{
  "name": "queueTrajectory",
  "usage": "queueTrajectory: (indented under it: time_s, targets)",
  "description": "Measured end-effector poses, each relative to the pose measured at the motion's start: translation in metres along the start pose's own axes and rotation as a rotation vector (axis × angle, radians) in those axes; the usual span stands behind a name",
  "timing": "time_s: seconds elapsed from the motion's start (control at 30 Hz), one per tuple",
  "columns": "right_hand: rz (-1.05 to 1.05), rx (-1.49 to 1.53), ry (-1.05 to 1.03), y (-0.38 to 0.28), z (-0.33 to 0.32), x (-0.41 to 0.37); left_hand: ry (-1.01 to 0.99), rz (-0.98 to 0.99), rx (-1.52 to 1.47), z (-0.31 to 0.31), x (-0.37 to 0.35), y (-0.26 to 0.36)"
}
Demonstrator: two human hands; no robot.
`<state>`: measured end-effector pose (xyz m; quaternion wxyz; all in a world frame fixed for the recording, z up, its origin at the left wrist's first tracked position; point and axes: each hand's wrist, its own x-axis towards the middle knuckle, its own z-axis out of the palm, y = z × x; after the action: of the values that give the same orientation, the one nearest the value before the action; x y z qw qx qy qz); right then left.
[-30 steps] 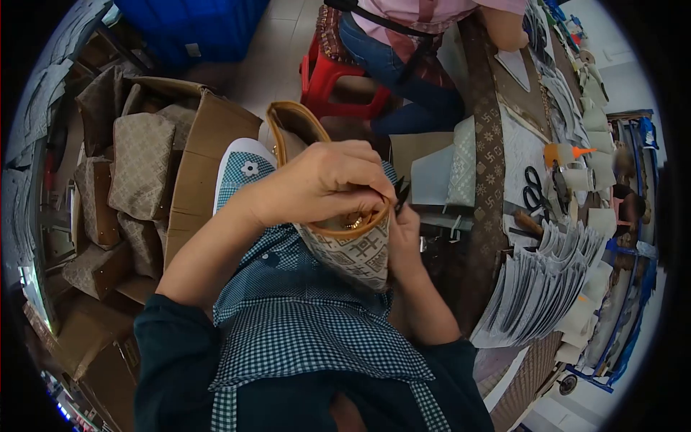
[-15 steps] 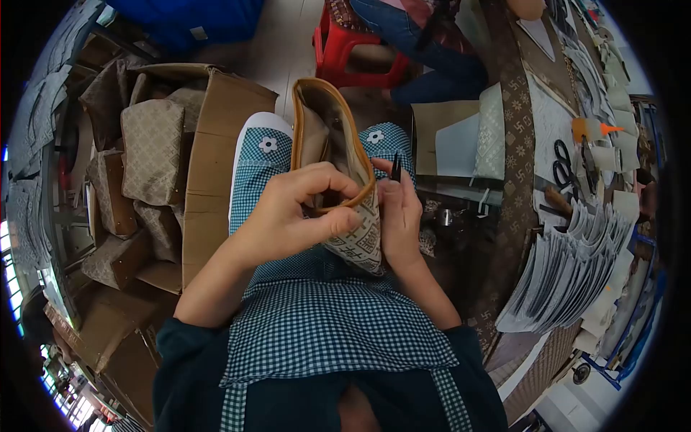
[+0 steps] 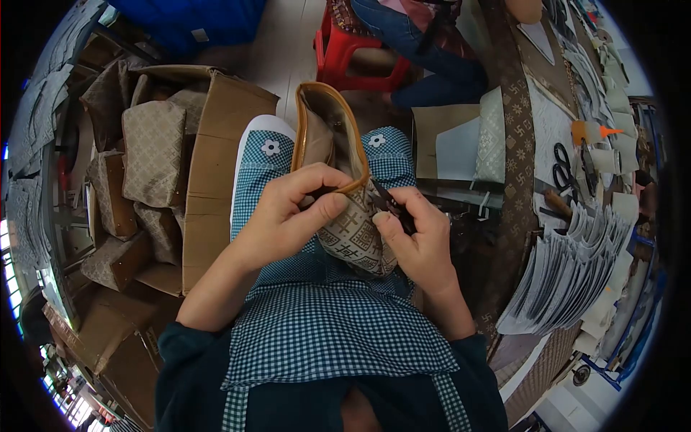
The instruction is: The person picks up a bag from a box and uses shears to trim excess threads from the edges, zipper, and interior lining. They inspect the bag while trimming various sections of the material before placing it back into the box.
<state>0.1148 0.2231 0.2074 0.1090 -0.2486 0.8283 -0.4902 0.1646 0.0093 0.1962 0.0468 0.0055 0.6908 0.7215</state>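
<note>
A beige patterned fabric pouch (image 3: 350, 230) with brown edge binding stands in my lap, its mouth gaping upward and away from me. My left hand (image 3: 299, 209) is closed on the bound rim, with thumb and fingers pinching it on the near side. In my right hand (image 3: 425, 237) is a pair of small dark thread snips (image 3: 381, 198), gripped between thumb and fingers. Their tips lie against the pouch's outer face, just beside the rim. Whether the blades are apart cannot be made out. A checked apron (image 3: 331, 324) covers my lap beneath the pouch.
To the left, a cardboard box (image 3: 223, 144) holds several patterned pouches (image 3: 153, 151). On the right, a worktable carries black scissors (image 3: 563, 167), a glue bottle (image 3: 592, 131) and stacked grey pieces (image 3: 568, 273). Ahead, a person (image 3: 417, 43) sits by a red stool (image 3: 349, 61).
My right hand has turned inward and brought the snips from pointing upward to the pouch's side near the rim. My left hand keeps its pinch, and the rim has shifted slightly left.
</note>
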Motion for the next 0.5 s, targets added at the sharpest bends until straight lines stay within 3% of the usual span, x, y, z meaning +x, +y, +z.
queueTrajectory:
  time_s: [0.2,0.5]
  targets:
    - [-0.052,-0.026,-0.006,-0.002,-0.002,0.007,0.051,0.105,0.132,0.005,0.001,0.002]
    - [0.037,0.003,-0.089,-0.010,-0.016,0.006,0.147,0.265,0.335,0.019,0.004,-0.002]
